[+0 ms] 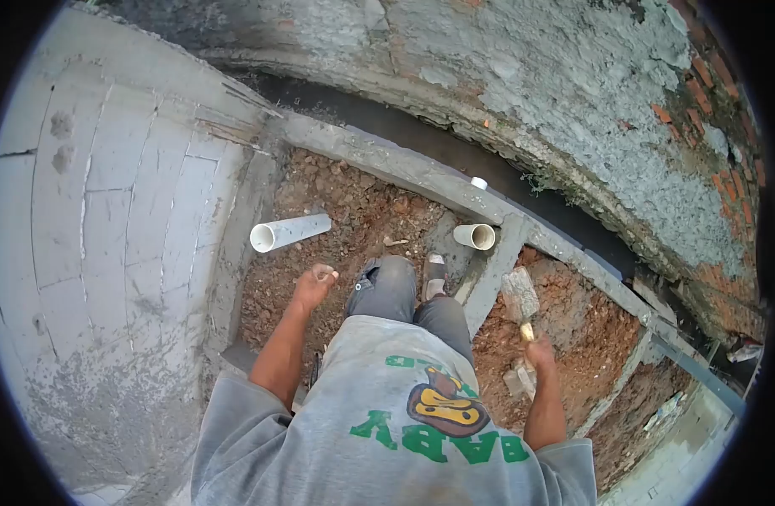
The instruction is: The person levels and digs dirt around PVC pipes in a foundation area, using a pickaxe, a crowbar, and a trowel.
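My right hand is closed round the yellowish handle of a trowel, whose mortar-smeared blade points up and away over the reddish soil. My left hand is closed in front of my left knee; whether its fingers pinch anything is too small to tell. Just beyond that hand a white pipe sticks out of the soil, tilted, its open end to the left. A second, shorter pipe stands between my feet and the concrete beam.
Concrete beams frame the soil beds. A block wall rises at the left. Beyond a dark channel stands a rough plastered wall with exposed bricks. A small white pipe end shows at the far beam.
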{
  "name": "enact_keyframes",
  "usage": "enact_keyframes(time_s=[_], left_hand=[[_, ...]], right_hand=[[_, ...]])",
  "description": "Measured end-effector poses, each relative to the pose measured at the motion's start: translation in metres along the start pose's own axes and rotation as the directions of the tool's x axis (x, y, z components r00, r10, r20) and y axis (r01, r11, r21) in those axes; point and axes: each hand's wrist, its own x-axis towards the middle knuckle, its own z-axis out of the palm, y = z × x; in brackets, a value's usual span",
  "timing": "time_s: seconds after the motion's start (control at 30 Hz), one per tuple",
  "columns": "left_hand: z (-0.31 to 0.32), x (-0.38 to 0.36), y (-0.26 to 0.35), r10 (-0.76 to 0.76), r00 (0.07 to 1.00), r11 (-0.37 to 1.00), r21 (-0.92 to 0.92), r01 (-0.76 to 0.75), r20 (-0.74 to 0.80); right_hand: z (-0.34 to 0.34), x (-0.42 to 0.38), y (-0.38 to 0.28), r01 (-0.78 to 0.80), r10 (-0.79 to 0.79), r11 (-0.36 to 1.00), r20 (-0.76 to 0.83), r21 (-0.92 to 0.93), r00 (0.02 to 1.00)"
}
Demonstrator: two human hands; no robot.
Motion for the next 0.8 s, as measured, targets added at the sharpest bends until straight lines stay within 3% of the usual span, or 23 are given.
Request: enact_keyframes(time_s=[0.03,0.07,0.1,0.13,0.17,0.2,0.23,0.3,0.37,0.53,0.57,0.63,0.67,0.8], left_hand=[[-0.006,0.002,-0.025,-0.026,0.999,1.0,-0.014,0.025,-0.026],[-0.012,0.003,-0.05,-0.084,0.986,0.996,-0.019,0.082,-0.147],[-0.016,0.002,-0.067,-0.138,0.956,0.99,-0.029,0.135,-0.26],[-0.019,-0.005,-0.074,-0.162,0.95,0.987,-0.043,0.157,-0.265],[-0.02,-0.015,-0.077,-0.149,0.915,0.987,0.001,0.162,-0.374],[-0.017,-0.019,-0.078,-0.128,0.867,0.985,0.038,0.167,-0.482],[-0.01,-0.019,-0.084,-0.153,0.857,0.984,0.002,0.176,-0.492],[-0.004,-0.018,-0.096,-0.138,0.733,0.99,-0.097,0.099,-0.667],[-0.006,-0.006,-0.105,-0.133,0.697,0.99,-0.124,0.064,-0.704],[-0.049,0.04,-0.087,0.146,0.531,0.976,0.209,0.059,-0.835],[-0.06,0.052,-0.088,0.127,0.533,0.979,0.193,0.07,-0.836],[-0.088,0.081,-0.092,0.324,0.438,0.936,0.351,-0.02,-0.838],[-0.099,0.093,-0.096,0.313,0.437,0.94,0.341,-0.014,-0.843],[-0.123,0.155,-0.12,0.366,0.491,0.906,0.424,0.006,-0.791]], right_hand=[[-0.012,0.005,-0.055,-0.102,0.103,0.995,0.101,-0.018,0.99],[-0.012,0.033,-0.072,0.052,-0.028,0.96,0.091,-0.276,0.995],[-0.01,0.063,-0.079,0.193,-0.159,0.838,0.11,-0.51,0.981],[-0.001,0.098,-0.078,0.281,-0.248,0.761,0.138,-0.585,0.959],[0.004,0.126,-0.077,0.362,-0.333,0.661,0.175,-0.657,0.926],[-0.001,0.125,-0.097,0.372,-0.345,0.632,0.184,-0.68,0.92],[-0.005,0.107,-0.129,0.356,-0.331,0.655,0.171,-0.666,0.928],[-0.003,0.093,-0.164,0.353,-0.329,0.659,0.168,-0.665,0.929],[0.009,0.088,-0.183,0.389,-0.352,0.663,0.192,-0.639,0.916],[0.077,0.104,-0.217,0.426,-0.298,0.56,0.307,-0.711,0.904],[0.097,0.117,-0.215,0.425,-0.292,0.546,0.311,-0.722,0.904],[0.133,0.125,-0.233,0.463,-0.286,0.517,0.364,-0.72,0.886],[0.148,0.12,-0.248,0.377,-0.187,0.615,0.337,-0.692,0.923],[0.25,0.172,-0.272,0.461,-0.272,0.555,0.372,-0.693,0.887]])
